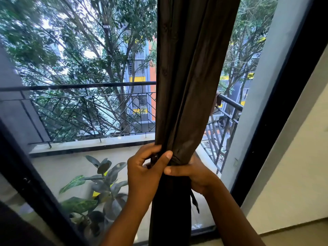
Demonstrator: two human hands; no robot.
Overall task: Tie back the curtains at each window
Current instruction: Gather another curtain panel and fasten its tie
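Observation:
A dark brown curtain [188, 77] hangs bunched into a narrow column in front of the big window. Both hands squeeze it at waist height. My left hand [143, 173] grips the bundle from the left, thumb across the front, and pinches a dark strap against the fabric. My right hand [193, 173] wraps round the bundle from the right, its thumb lying across the front just under the left thumb. A dark tie-back strap end [194, 203] dangles below my right wrist. Where the strap runs round the curtain is hidden by my fingers.
The black window frame [276, 110] stands close on the right, with a pale wall [291, 183] beyond it. Another black frame bar [35, 183] slants across the lower left. Behind the glass are a balcony railing [85, 107] and potted plants [99, 189].

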